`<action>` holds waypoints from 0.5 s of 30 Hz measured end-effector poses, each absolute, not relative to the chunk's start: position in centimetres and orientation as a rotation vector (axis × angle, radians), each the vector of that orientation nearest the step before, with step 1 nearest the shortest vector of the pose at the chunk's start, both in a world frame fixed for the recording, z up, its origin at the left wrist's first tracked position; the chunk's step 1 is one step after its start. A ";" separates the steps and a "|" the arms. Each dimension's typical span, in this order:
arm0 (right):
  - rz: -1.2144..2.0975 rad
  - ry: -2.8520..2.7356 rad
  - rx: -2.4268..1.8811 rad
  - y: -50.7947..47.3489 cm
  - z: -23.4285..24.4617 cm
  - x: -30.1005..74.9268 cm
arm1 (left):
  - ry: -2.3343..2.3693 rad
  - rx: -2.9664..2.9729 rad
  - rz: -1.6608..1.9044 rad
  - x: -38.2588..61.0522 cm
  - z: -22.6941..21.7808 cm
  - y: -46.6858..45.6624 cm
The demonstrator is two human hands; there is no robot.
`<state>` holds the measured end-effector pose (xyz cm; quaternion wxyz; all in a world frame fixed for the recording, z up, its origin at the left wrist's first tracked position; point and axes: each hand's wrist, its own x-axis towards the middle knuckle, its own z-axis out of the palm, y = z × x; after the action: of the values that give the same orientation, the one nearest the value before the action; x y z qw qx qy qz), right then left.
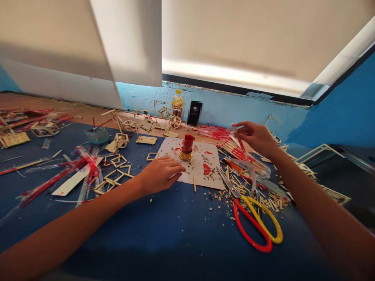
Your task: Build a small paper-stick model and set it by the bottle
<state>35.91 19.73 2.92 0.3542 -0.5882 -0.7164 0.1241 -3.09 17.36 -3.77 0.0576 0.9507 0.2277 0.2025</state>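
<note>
My left hand [161, 173] hovers or rests palm down at the near left edge of a white board [172, 146]. Its fingers are curved and pressed together; what they hold, if anything, is hidden. A red candle [188, 144] in a gold-coloured holder [185, 155] stands upright on the board, just beyond this hand. My right hand [253, 136] is raised over red-and-clear plastic packets [246, 156], its fingertips pinched on what looks like a small pale stick [234, 129]. A loose short stick [194, 184] lies across the board's near edge.
Large scissors [249, 218] with red and yellow handles lie at the right, beside cut stick pieces [272, 203]. Stick frames [117, 171] and plastic wrappers [88, 164] lie left. A glass bowl [97, 135], a bottle [177, 102] and stick models [146, 124] stand behind.
</note>
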 end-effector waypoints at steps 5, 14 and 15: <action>0.353 -1.539 -1.180 15.4 6.3 31.7 | 0.775 2.611 0.924 -1.5 -1.9 15.2; 0.895 -1.173 -0.864 1.4 4.4 23.5 | 0.579 1.783 0.265 1.0 0.9 3.6; 0.945 -1.190 -0.826 0.0 3.4 23.3 | 0.537 1.788 0.204 1.0 0.2 2.7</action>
<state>23.30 0.01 3.42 0.6488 -0.3633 -0.5236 0.4158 1.01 2.66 0.17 0.5905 0.7683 0.2309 0.0875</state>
